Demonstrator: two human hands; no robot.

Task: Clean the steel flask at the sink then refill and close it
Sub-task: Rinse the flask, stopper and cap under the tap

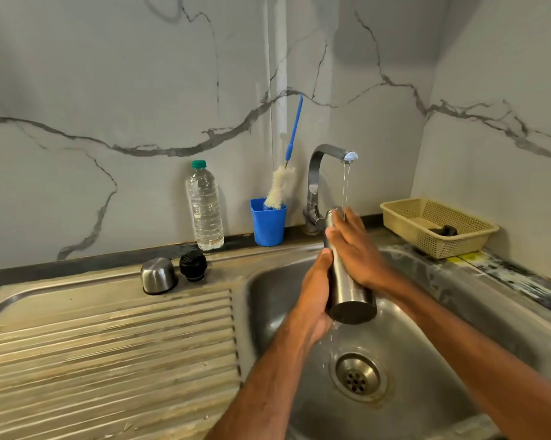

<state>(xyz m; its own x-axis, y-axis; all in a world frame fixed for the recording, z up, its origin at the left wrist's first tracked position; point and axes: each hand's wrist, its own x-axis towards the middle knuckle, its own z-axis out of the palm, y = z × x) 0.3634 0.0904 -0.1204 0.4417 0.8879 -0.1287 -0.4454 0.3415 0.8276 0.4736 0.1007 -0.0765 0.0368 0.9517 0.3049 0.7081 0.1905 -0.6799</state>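
Note:
The steel flask [350, 296] is held tilted over the sink basin [426, 328], its open mouth up under the running tap [328, 154]. My left hand [315, 290] grips the flask's lower body from the left. My right hand [353, 246] lies flat across the flask's upper part, fingers reaching the water stream. Water drips from the flask's base toward the drain [358, 376]. The flask's steel cup lid [158, 276] and black stopper [193, 265] sit on the drainboard at the back.
A plastic water bottle [204, 208] with a green cap stands against the wall. A blue cup [267, 223] holds a bottle brush [282, 185]. A beige basket [436, 227] sits at the right of the sink. The ribbed drainboard [109, 360] fills the left.

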